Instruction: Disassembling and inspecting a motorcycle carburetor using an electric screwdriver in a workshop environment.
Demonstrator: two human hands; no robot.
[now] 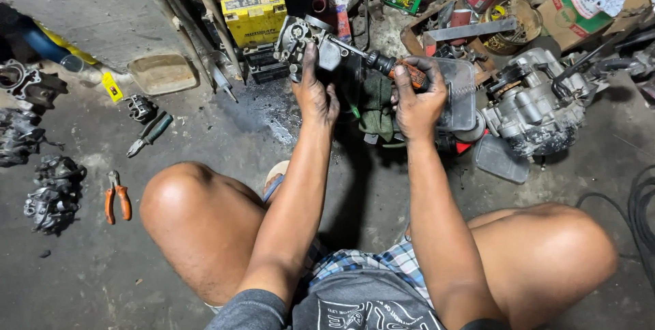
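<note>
Far left, three grey engine parts (31, 84) are lying on the concrete floor (89, 268); the upper one is being cut off by the frame edge, and the two lower ones are too grimy to identify. One pair of orange-handled pliers (117, 197) is lying near the left knee, and one pair of dark-handled pliers (149, 133) is lying further up, beside a small dark part (140, 107). One beige tray (162, 73) is sitting behind them. One yellow battery (254, 16) is standing against the clutter, with further batteries behind it partly hidden.

At centre, the left hand (314, 94) is gripping one carburettor (303, 42) from below, fingers closed round its body, holding it off the floor in front of the battery. The right hand (415, 101) is wrapping shut round the orange-and-black handle of one screwdriver (392, 67); its shaft is running leftward to the carburettor, and the tip is hidden against the metal. One green rag (375, 108) is hanging between the hands.

At right, one engine block (535, 108) is resting on the floor. One clear plastic tub (460, 94) is sitting behind the right hand, partly covered. Black cables (638, 214) are being cut off at the right edge.
</note>
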